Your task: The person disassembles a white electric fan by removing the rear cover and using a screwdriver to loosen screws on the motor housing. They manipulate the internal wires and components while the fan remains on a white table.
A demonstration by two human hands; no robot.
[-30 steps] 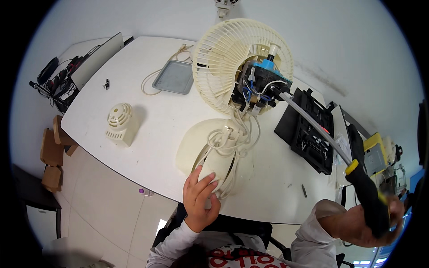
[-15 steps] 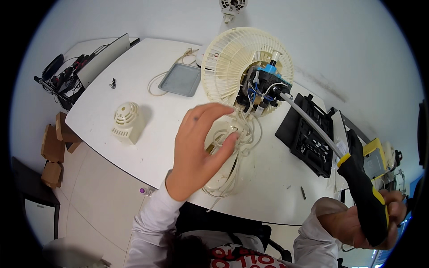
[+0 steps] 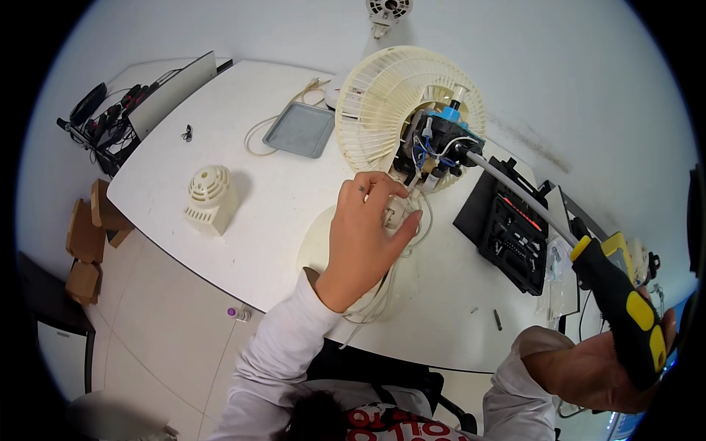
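Note:
A cream electric fan (image 3: 375,110) stands on the white table, its rear cover off and its dark motor assembly (image 3: 434,140) with blue and white wires bared. My left hand (image 3: 368,235) curls its thumb and fingers round the fan's pale neck (image 3: 398,213), just below the motor, among loose white cords. My right hand (image 3: 588,371), at the lower right, is closed round the black-and-yellow handle of a long screwdriver (image 3: 621,312). Its shaft runs up and left to the back of the motor; the tip's exact contact is hard to see.
A cream vented motor cover (image 3: 209,202) stands on the left of the table. A grey tray (image 3: 299,130) lies behind, beside a cord. At right is an open black tool case (image 3: 515,246), with a small screwdriver bit (image 3: 498,320) in front. Cardboard boxes (image 3: 84,242) stand on the floor.
My left hand has moved right and its spread fingers have closed in round the fan's neck. The screwdriver handle has shifted right and turned, its shaft still reaching the motor.

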